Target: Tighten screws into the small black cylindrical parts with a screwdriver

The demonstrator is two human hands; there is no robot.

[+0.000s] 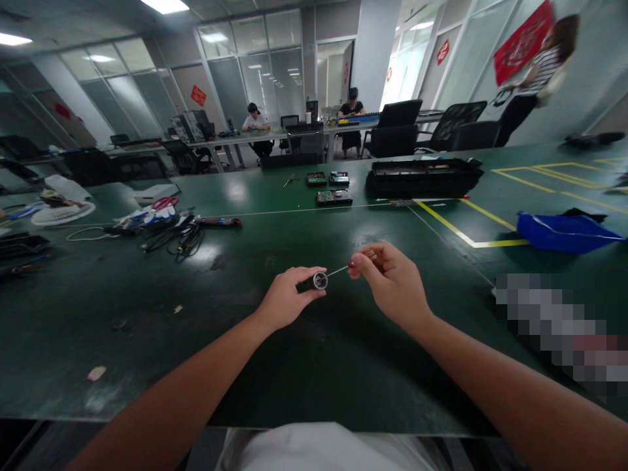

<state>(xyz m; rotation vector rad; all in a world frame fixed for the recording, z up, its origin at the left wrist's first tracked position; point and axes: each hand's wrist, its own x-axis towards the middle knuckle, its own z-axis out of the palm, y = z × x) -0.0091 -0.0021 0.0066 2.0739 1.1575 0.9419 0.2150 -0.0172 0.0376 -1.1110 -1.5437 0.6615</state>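
Note:
My left hand [289, 294] is closed around a short black cylinder [320, 281] with a silver-rimmed round end; what kind of thing it is, I cannot tell. That end faces me and to the right, between thumb and forefinger. In my right hand [392, 281] is a thin screwdriver [338, 270], pinched by its handle, with red showing near the fingertips. Its metal shaft slants down to the left, and the tip meets the cylinder's end; whether it sits inside or only touches the rim is too small to tell. Both hands are just above the green tabletop [235, 379].
Several hard drives [333, 196] and a long black printer-like part [424, 178] lie farther back. At left are tangled cables [184, 239] and red-handled scissors [165, 203]. A blue tray [566, 232] stands at right, near a blurred-out object [559, 333]. Other people are in the background.

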